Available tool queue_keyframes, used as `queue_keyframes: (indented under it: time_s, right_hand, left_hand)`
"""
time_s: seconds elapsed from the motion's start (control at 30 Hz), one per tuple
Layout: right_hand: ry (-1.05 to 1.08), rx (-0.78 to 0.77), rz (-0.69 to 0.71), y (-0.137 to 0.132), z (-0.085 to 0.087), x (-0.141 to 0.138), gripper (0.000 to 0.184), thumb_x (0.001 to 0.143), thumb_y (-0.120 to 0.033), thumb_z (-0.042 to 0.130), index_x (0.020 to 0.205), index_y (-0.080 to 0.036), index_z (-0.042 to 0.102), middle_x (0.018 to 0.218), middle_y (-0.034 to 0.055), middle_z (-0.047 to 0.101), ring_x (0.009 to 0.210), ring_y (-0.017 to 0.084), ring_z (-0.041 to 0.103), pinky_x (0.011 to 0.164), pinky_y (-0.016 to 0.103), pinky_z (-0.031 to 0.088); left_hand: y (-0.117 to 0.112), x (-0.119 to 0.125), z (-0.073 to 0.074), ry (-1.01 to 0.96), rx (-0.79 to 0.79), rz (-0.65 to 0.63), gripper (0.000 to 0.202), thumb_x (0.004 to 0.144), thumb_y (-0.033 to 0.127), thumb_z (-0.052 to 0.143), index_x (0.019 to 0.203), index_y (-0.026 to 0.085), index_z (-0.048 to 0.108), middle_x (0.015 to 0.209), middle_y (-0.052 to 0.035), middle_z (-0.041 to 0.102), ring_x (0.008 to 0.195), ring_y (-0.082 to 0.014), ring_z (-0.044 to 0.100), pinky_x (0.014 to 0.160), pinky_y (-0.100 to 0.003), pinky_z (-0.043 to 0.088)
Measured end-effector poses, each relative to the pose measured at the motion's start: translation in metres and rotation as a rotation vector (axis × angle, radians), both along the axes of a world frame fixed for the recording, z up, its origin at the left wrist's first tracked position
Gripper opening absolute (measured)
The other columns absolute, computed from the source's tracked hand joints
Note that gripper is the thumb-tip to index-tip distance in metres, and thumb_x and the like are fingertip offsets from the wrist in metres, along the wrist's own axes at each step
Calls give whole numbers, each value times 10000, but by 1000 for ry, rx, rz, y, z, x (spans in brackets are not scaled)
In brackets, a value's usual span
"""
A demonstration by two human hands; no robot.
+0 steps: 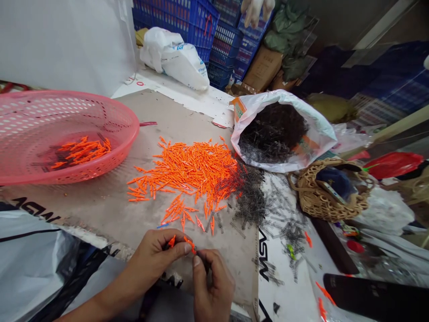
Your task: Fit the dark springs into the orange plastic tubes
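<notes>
My left hand is closed in a pinch on small orange plastic pieces near the front edge of the cardboard sheet. My right hand is closed too, fingertips meeting the left at an orange piece, with something thin and dark in them. Just beyond my hands lies a heap of orange pieces. Beside that heap, to the right, is a pile of dark metal springs.
A pink plastic basket at the left holds some orange pieces. A white bag full of dark springs stands behind the piles. A woven basket and a black phone are at the right, blue crates at the back.
</notes>
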State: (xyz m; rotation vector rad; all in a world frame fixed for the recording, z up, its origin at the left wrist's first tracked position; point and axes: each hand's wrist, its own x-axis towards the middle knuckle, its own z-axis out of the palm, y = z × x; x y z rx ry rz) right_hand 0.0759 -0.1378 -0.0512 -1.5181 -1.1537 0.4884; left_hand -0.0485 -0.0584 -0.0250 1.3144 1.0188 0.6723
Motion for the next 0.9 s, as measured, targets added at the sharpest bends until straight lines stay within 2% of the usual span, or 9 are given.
queue_keyframes:
  time_s: [0.2,0.43,0.63,0.73,0.8,0.9]
  right_hand:
    - [-59,-22,-8,-2,0,0,142,910,-252,526,810,-232,625,725,-19,608,659,129,577,635,231,424]
    - [-93,-19,-23,-2,-3,-1,147,918,-247,523,829,-236,640,732,-7,627,663,135,586,633,234,438]
    - [-110,-20,-11,-2,-4,0,141,923,-243,521,929,-248,662,794,8,664,727,148,617,667,241,444]
    - [-156,-10,-20,-2,-8,1,150,916,-253,530,901,-242,678,782,23,661,722,162,601,673,260,425]
    - [-98,-60,-18,0,-10,4,157,900,-283,546,848,-234,686,750,22,653,697,163,586,659,262,417]
    - [264,-264,66,3,-12,6,248,891,-357,529,735,-204,646,565,-28,541,520,125,482,506,225,364]
  left_hand:
    - [2,0,1,44,53,-2,227,776,356,657,660,185,749,612,-5,668,604,-162,547,583,-232,409]
    - [2,1,0,31,64,-18,218,781,352,665,673,188,759,653,-25,699,653,-186,583,624,-244,429]
    - [0,2,-3,-25,-77,5,240,774,359,664,634,174,726,552,21,564,531,-119,434,510,-212,341]
    - [1,3,-1,-31,-98,5,238,757,356,671,619,167,717,541,30,527,519,-107,393,494,-210,309]
    - [1,4,0,-50,-124,-6,239,745,362,675,620,162,715,544,30,520,521,-105,384,490,-211,291]
    - [3,5,1,-88,-219,-7,257,731,386,680,608,161,696,487,58,432,471,-87,309,451,-214,218]
